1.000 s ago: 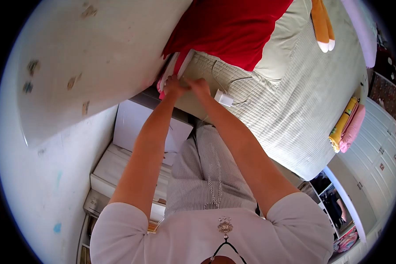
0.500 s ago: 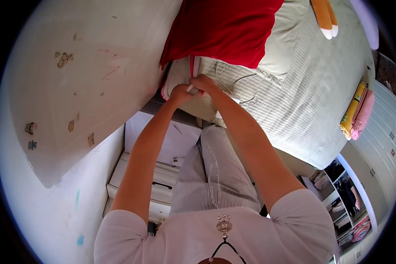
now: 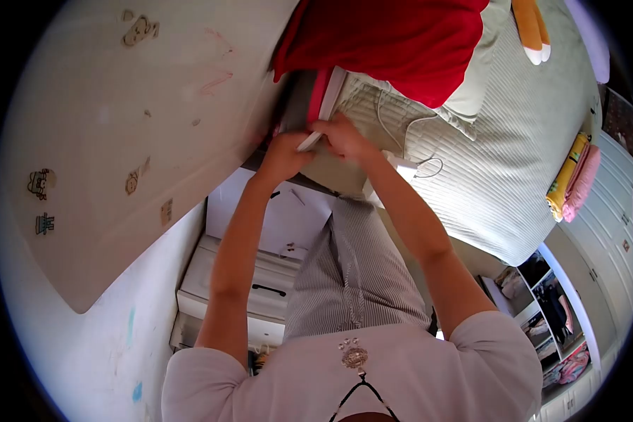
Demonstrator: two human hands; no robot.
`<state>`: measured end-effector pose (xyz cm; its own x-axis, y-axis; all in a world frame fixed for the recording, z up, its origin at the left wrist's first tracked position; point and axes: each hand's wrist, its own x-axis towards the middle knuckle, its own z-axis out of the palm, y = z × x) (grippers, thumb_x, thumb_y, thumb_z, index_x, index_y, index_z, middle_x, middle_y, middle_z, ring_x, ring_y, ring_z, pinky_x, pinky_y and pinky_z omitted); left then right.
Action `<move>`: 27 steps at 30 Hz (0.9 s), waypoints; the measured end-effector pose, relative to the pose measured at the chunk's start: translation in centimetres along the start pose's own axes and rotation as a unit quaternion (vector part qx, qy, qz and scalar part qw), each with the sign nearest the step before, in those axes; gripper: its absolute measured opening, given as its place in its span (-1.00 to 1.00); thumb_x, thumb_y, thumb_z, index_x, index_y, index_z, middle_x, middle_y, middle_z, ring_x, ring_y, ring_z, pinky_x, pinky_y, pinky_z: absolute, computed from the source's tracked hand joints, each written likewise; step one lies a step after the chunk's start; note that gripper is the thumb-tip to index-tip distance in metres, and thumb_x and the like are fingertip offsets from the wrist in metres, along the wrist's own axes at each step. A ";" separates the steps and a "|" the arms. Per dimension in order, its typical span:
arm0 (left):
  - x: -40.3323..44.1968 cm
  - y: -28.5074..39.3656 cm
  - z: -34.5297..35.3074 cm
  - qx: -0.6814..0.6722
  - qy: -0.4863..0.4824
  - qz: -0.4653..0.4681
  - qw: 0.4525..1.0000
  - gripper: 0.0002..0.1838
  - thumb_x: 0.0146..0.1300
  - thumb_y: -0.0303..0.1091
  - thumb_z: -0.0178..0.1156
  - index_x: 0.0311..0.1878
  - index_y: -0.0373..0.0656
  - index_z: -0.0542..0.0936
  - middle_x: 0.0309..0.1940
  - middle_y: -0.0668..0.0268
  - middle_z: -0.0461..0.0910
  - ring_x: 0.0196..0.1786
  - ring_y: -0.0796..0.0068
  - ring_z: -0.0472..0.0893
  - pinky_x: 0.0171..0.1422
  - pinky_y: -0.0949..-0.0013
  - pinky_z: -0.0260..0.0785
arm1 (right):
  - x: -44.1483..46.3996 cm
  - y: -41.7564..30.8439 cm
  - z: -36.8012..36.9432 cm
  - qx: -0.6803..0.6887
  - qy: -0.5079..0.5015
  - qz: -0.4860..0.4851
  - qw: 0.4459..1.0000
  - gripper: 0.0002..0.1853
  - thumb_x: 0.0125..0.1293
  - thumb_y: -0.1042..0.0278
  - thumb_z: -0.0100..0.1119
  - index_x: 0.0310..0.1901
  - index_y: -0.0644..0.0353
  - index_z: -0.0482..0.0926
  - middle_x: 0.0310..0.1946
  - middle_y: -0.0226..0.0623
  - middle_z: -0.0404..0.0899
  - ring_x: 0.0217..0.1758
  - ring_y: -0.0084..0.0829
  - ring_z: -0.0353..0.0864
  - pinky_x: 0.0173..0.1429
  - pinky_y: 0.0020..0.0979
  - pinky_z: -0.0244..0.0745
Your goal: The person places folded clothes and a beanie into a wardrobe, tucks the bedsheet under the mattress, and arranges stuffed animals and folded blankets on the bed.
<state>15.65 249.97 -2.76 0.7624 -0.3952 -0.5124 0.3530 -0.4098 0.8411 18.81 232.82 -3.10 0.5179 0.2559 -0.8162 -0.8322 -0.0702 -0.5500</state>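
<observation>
- White strip [image 3: 333, 91] is sloping down from beneath the edge of the red cloth [image 3: 394, 42] to the two hands, near the corner of the bed beside the pale panel [image 3: 155, 119].
- Red band [image 3: 318, 96] is running along the strip's left side and is also coming out from under the red cloth.
- Left hand [image 3: 286, 156] is closing its fingers around the lower end of the white strip, the thumb side facing the other hand.
- Right hand [image 3: 340, 136] is gripping the strip just above, its fingers curling over it; the exact placing of the fingertips is too small to tell.
- Both hands are working close together, well in front of the striped trousers [image 3: 355, 274].
- White block [image 3: 401, 166] is lying beside the right forearm, and a pale cable [image 3: 380, 112] is looping over the quilted cover [image 3: 520, 151] near it.
- Pale pillow [image 3: 480, 84] is resting partly under the red cloth.
- Yellow bundle [image 3: 567, 176] and pink bundle [image 3: 584, 184] are lying side by side at the far edge of the bed.
</observation>
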 end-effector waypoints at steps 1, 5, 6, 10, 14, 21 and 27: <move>0.0 0.3 -0.4 0.013 0.001 -0.023 1.000 -0.72 0.02 -0.47 0.29 -0.14 -0.24 0.62 -0.45 0.26 0.59 -0.36 0.50 0.53 -0.21 0.37 0.39 | 0.3 -0.2 0.2 0.010 -0.012 -0.002 1.000 -0.67 0.18 0.23 0.14 -0.61 0.29 0.41 -0.86 -0.34 0.25 -0.89 -0.52 0.20 -0.82 -0.40 0.05; 0.9 -0.7 0.0 0.046 0.032 -0.092 0.994 -0.72 0.03 -0.43 0.26 -0.13 -0.17 0.62 -0.43 0.12 0.62 -0.35 0.25 0.61 -0.18 0.28 0.43 | 2.5 1.5 -0.1 0.044 -0.037 -0.006 0.998 -0.64 0.19 0.17 0.11 -0.57 0.32 0.42 -0.81 -0.28 0.34 -0.84 -0.47 0.29 -0.77 -0.37 0.11; 1.4 -1.4 0.8 0.051 0.050 -0.103 0.992 -0.74 0.04 -0.42 0.25 -0.14 -0.16 0.63 -0.43 0.11 0.62 -0.35 0.22 0.62 -0.18 0.27 0.43 | 3.2 2.0 -0.6 0.029 -0.055 -0.018 0.998 -0.62 0.21 0.16 0.09 -0.58 0.33 0.43 -0.81 -0.26 0.36 -0.83 -0.46 0.31 -0.76 -0.35 0.13; 4.4 -5.6 3.4 0.176 0.130 -0.094 0.971 -0.71 0.08 -0.31 0.25 -0.09 -0.08 0.63 -0.37 0.13 0.63 -0.33 0.25 0.61 -0.16 0.24 0.43 | 7.4 4.8 -1.3 -0.051 -0.039 -0.018 0.998 -0.53 0.33 0.11 -0.07 -0.58 0.35 0.51 -0.77 -0.19 0.45 -0.75 -0.34 0.46 -0.64 -0.29 0.34; 6.3 -10.0 6.2 0.247 0.236 -0.191 0.920 -0.71 0.10 -0.26 0.25 -0.09 -0.08 0.58 -0.31 0.14 0.63 -0.24 0.16 0.63 -0.14 0.21 0.43 | 12.7 8.7 -0.7 -0.025 -0.023 0.007 0.999 -0.54 0.36 0.11 -0.10 -0.51 0.35 0.54 -0.69 -0.11 0.52 -0.70 -0.27 0.54 -0.53 -0.23 0.45; 7.1 -5.5 9.4 0.254 0.420 -0.131 0.861 -0.63 0.15 -0.28 0.22 0.04 -0.06 0.44 -0.20 0.16 0.56 -0.07 0.03 0.54 -0.02 0.12 0.41 | 15.6 11.8 1.5 -0.044 -0.004 -0.085 0.995 -0.57 0.38 0.14 -0.17 -0.29 0.38 0.56 -0.49 -0.15 0.61 -0.44 -0.25 0.62 -0.29 -0.30 0.54; 6.3 -5.7 10.8 0.292 0.376 -0.076 0.876 -0.50 0.09 -0.24 0.28 0.10 -0.09 0.37 0.04 0.11 0.42 0.12 -0.02 0.42 0.11 0.02 0.36 | 17.4 15.0 -0.1 0.131 -0.144 0.038 0.980 -0.51 0.28 -0.07 -0.06 -0.13 0.27 0.54 -0.37 -0.22 0.62 -0.34 -0.28 0.62 -0.18 -0.29 0.51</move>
<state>12.56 240.95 -12.67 0.9499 0.2643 -0.1669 0.3113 -0.8485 0.4280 15.32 236.10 -25.54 0.4061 0.5238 -0.7488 -0.9081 0.1399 -0.3947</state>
